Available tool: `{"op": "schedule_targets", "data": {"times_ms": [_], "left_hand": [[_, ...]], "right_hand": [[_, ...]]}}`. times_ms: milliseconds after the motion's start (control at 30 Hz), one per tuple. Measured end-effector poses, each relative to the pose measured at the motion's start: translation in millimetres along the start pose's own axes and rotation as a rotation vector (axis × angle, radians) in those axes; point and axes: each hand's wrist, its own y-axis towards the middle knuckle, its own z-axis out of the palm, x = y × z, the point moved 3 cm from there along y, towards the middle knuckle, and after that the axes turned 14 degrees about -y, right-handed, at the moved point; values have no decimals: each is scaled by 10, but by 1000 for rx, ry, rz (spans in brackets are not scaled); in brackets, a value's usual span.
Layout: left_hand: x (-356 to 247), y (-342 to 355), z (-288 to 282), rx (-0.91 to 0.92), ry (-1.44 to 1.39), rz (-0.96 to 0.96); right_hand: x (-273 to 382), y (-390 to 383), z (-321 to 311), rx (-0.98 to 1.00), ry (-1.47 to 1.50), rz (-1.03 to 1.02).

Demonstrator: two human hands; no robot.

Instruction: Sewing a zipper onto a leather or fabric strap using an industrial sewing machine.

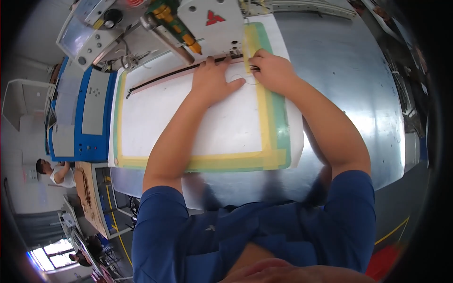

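Note:
A long, narrow black strip [165,74], zipper-like, lies slantwise across the white sheet [222,127], with a pale pink band along its near side. My left hand [211,84] rests palm down on the sheet, fingers stretched over the strip and thumb spread to the right. Beside it, my right hand [273,70] is closed, its fingertips pinching the strip's right end at the yellow tape. A little black material shows under those fingers; the rest of the grip is hidden. The strip's left end lies free.
Yellow and green tape [278,127] borders the sheet on a shiny metal table [344,70]. Above my hands stands a white machine head [212,23] with a yellow-green pointed part [181,28]. A blue control cabinet [87,113] is at left; a person [61,173] sits farther off.

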Motion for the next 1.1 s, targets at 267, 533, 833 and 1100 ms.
{"op": "schedule_targets", "data": {"times_ms": [267,533,833,1100], "left_hand": [[564,-342,111,-60,7,37],[2784,-815,-721,-262,256,-469],[3929,-622,-1011,-114,212,-754],[3487,-700,-1294,-215,376,-719]], "right_hand": [[60,-19,103,-64,83,-138],[44,42,98,-46,99,-69],[-7,89,92,-10,99,-37],[-27,72,85,-17,88,-57]]}}
